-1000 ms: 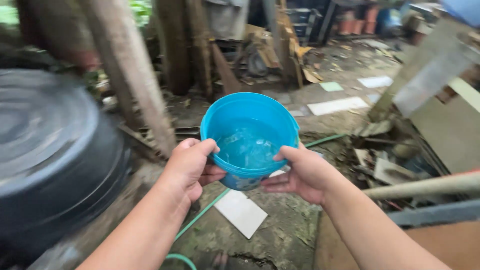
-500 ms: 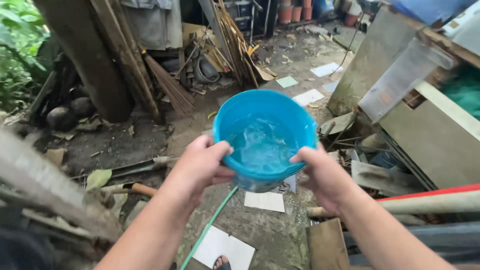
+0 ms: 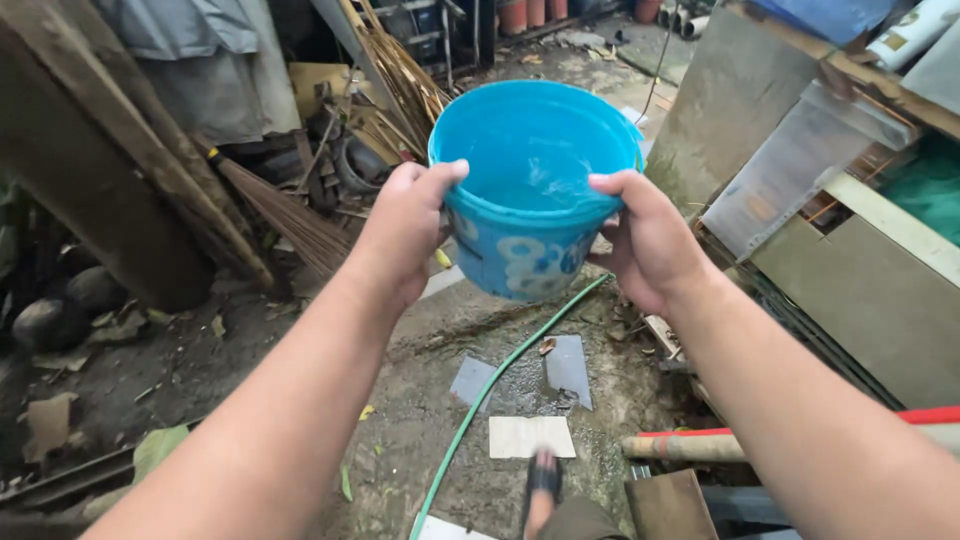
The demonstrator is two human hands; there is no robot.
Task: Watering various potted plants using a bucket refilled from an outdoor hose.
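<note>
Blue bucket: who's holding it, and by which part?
Both hands hold the blue bucket by its rim: left hand on one side, right hand on the other.

This is a cluttered backyard or storage yard beside a home, open to the weather. The ground (image 3: 430,400) is wet, mossy concrete and bare earth, with a green garden hose (image 3: 480,400) running across it and flat tiles (image 3: 532,436) lying loose. Leaning planks (image 3: 130,170), a twig broom (image 3: 290,220) and a tarpaulin (image 3: 190,40) fill the upper left; stacked boards and panels (image 3: 850,250) crowd the right; terracotta pots (image 3: 530,12) stand at the top.
</note>
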